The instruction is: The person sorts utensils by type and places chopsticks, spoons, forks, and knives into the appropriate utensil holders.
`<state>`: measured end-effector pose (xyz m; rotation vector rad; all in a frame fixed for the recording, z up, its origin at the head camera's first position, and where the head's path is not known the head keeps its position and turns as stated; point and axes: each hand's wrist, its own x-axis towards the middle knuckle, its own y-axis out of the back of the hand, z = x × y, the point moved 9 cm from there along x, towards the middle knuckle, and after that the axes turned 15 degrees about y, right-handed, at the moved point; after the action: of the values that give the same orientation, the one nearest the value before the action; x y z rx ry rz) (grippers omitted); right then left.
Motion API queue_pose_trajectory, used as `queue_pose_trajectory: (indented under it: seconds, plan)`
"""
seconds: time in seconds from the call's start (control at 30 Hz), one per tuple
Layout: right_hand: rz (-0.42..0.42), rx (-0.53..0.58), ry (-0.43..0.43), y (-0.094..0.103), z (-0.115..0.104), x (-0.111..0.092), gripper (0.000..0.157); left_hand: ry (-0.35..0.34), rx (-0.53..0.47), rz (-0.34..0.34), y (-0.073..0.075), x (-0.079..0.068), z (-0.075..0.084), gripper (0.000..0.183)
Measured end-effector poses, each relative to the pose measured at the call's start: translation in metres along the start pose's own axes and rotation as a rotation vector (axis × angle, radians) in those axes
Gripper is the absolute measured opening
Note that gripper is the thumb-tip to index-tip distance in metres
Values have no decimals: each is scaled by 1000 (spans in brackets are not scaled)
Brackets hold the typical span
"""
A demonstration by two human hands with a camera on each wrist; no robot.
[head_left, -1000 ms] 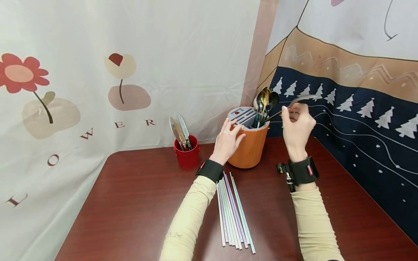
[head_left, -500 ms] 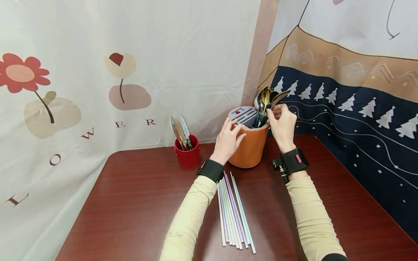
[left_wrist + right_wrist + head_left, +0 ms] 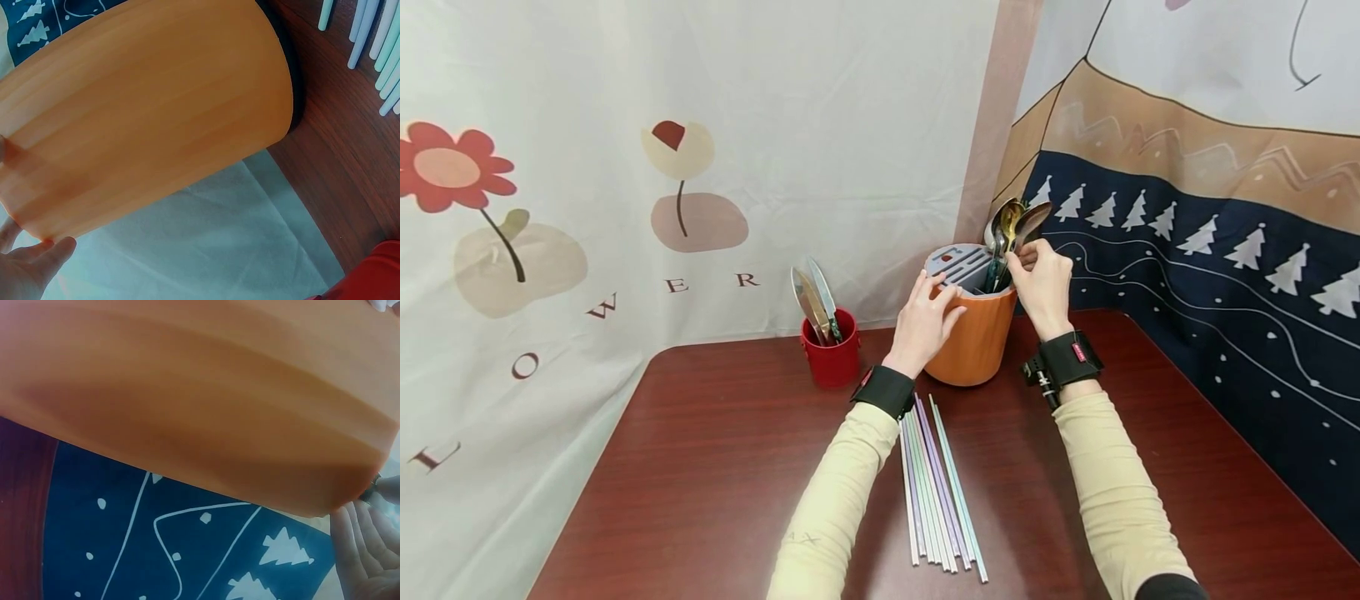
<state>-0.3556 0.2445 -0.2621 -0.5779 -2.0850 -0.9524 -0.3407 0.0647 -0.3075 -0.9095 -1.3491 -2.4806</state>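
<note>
An orange wood-look utensil holder (image 3: 973, 342) with a grey slotted top (image 3: 957, 265) stands at the back right. My left hand (image 3: 921, 325) rests on its near left rim, fingers spread and fairly straight; fingertips (image 3: 59, 250) touch that rim in the left wrist view. At the right rim, my right hand (image 3: 1045, 283) pinches the handle of a bronze-toned spoon (image 3: 1033, 219), bowl up. The handle's lower part is hidden by the fingers and the holder. Beside it, a gold spoon (image 3: 1010, 218) and other spoons stand in the same open compartment.
A red cup (image 3: 831, 358) with several knives (image 3: 822, 296) in it stands to the left. Several pastel chopsticks (image 3: 936, 492) lie on the brown table (image 3: 737, 467) before the holder. Printed cloths (image 3: 850, 150) hang behind and to the right.
My right hand has moved left and slightly down to the holder, bringing the spoon from a slant to nearly upright beside the others. My left hand has stayed on the rim.
</note>
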Motion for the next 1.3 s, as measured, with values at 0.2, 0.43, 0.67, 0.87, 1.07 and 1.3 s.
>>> queue_pose_trajectory:
  seconds: [0.2,0.43,0.67,0.87,1.07,1.3]
  plan:
    - [-54,-10,-4,-11,2,-2,23,-8,3,8,1,0,2,27]
    - [-127,-53,37,-19,2,-5,23,-9,8,-9,-2,0,4,28]
    - [-138,-65,23,-18,5,-7,24,-8,2,-1,-2,0,5,28]
    - [-128,-48,26,-15,4,-9,22,-5,-3,-10,-3,1,4,27]
    - [-76,-4,130,-10,2,-15,23,-6,-10,-9,-1,2,2,28]
    - [-66,74,318,-9,3,-25,24,1,-24,-34,-2,3,-2,27]
